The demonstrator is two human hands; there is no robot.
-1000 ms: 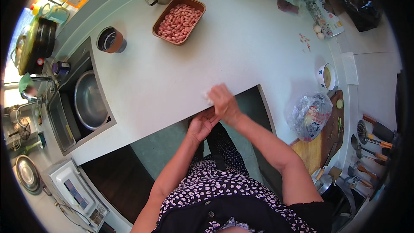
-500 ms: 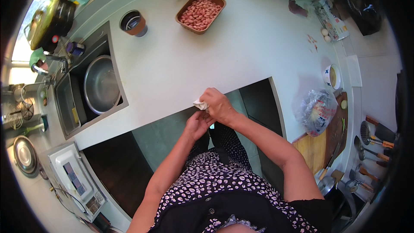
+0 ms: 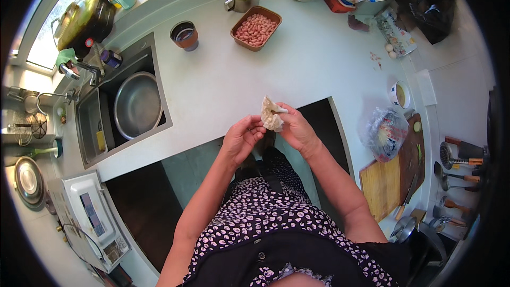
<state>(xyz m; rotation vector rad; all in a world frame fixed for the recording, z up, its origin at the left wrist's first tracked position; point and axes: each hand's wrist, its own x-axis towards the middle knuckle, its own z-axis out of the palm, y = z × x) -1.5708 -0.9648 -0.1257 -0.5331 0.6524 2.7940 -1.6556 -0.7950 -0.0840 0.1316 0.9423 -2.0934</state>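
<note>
Pinched in my right hand (image 3: 298,130) is a crumpled white tissue (image 3: 271,114) with brownish damp patches, raised above the counter's front edge. My left hand (image 3: 243,135) is palm up beside it. Its fingers are loosely bent and apart, with the tips close to the tissue; whether they touch it I cannot make out. Beyond my hands, a brown rectangular tray (image 3: 237,40) of pink peanuts stands on the white counter (image 3: 212,85).
A dark cup (image 3: 185,37) and a metal pot (image 3: 241,3) with chopsticks stand near the tray. At left, the sink holds a steel basin (image 3: 137,107). A plastic-bagged item (image 3: 387,134), a bowl (image 3: 399,94) and cutting boards (image 3: 381,186) lie right.
My right hand has turned and lifted the tissue, so more of it shows. My left hand has moved up slightly, its fingers curling more. The view has shifted a little.
</note>
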